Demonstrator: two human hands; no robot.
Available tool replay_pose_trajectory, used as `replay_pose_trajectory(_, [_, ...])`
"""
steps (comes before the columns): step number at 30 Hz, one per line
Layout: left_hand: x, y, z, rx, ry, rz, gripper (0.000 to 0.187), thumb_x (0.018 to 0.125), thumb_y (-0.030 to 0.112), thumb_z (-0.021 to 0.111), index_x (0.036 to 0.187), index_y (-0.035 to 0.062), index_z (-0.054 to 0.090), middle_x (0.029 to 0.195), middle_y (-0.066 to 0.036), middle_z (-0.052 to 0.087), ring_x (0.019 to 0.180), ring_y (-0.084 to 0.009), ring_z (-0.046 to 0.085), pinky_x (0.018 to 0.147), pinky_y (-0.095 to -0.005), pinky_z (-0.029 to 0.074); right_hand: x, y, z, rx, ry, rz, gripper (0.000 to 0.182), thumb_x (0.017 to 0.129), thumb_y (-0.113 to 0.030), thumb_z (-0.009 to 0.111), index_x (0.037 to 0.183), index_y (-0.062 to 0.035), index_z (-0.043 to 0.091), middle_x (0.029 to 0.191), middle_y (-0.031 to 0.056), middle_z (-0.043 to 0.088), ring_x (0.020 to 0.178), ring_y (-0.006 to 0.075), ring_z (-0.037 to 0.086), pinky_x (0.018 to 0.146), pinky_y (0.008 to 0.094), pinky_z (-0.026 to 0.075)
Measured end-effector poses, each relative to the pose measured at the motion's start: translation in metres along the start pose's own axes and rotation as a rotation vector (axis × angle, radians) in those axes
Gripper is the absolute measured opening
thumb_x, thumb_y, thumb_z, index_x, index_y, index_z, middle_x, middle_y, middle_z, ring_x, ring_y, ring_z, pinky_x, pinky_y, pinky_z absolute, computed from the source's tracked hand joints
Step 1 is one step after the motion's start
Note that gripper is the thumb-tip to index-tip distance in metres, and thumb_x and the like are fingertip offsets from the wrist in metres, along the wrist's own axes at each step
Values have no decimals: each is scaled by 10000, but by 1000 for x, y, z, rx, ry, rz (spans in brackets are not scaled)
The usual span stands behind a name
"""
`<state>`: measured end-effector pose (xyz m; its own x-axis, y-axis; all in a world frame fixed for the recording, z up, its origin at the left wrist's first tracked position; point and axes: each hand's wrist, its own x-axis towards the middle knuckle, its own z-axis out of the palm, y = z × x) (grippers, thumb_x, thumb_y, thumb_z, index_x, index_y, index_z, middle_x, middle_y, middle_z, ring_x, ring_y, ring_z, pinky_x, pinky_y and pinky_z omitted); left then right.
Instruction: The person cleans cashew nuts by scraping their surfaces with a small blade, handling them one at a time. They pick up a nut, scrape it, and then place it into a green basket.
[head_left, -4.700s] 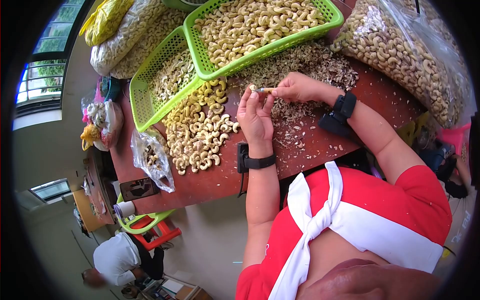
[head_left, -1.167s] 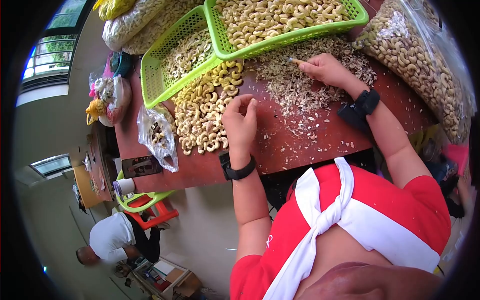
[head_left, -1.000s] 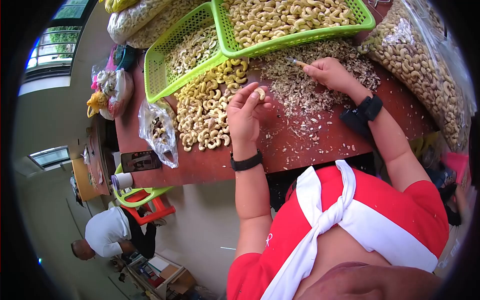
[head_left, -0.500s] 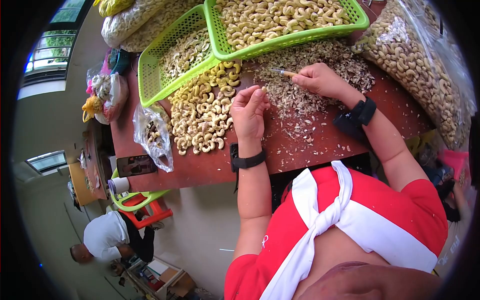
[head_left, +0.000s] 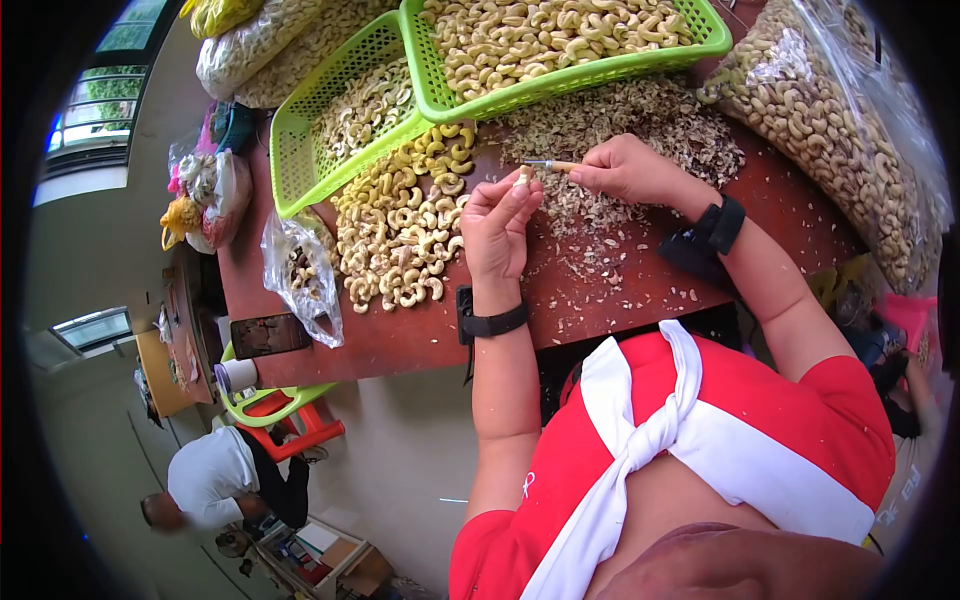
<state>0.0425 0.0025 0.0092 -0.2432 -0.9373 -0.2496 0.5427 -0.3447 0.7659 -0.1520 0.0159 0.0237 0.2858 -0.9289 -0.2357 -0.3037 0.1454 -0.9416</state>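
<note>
My left hand point(head_left: 497, 228) pinches a cashew nut point(head_left: 524, 175) upright between thumb and fingertips. In my right hand point(head_left: 630, 170) is a small knife point(head_left: 560, 166) with a wooden handle, its short blade pointing left, right at the top of the nut. Beneath and behind the hands, a heap of brown skin flakes point(head_left: 640, 135) covers the red table point(head_left: 590, 318). To the left of my left hand lies a spread of loose cashews point(head_left: 395, 240), some yellowish, some pale.
Behind are two green baskets point(head_left: 565, 78) point(head_left: 290, 160) of cashews. A large clear bag of cashews point(head_left: 840, 140) stands at the right. On the left are a small plastic bag point(head_left: 300, 275), a phone point(head_left: 270, 335) and a white cup point(head_left: 238, 374). A person point(head_left: 215, 475) sits further off.
My right hand has moved slightly left, bringing the knife blade from behind over to the cashew. My left hand still pinches the nut, which shows more above the fingertips.
</note>
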Motion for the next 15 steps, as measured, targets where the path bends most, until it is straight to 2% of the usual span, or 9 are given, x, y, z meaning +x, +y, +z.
replay_pose_trajectory(2, [1,-3,-3,11,-82,54,168,693,-72,560,845,-19,513,891,-149,558,764,-201,574,677,-266,506,0,1,3,-37,-35,-20,368,774,-335,531,587,-18,527,438,-32,397,407,53,353,378,231,292])
replay_pose_trajectory(8, [-2,0,4,74,-120,151,281,672,-91,566,919,17,483,896,-102,561,784,-166,559,678,-275,488,2,8,7,1,-91,-15,357,774,-336,536,608,-21,546,442,-30,400,405,52,356,370,218,292])
replay_pose_trajectory(15, [-2,-2,2,112,-127,154,318,661,-102,570,942,12,473,900,-94,552,779,-158,552,684,-265,481,2,6,8,15,-77,16,363,765,-344,548,606,-17,545,447,-27,412,395,47,348,370,212,291])
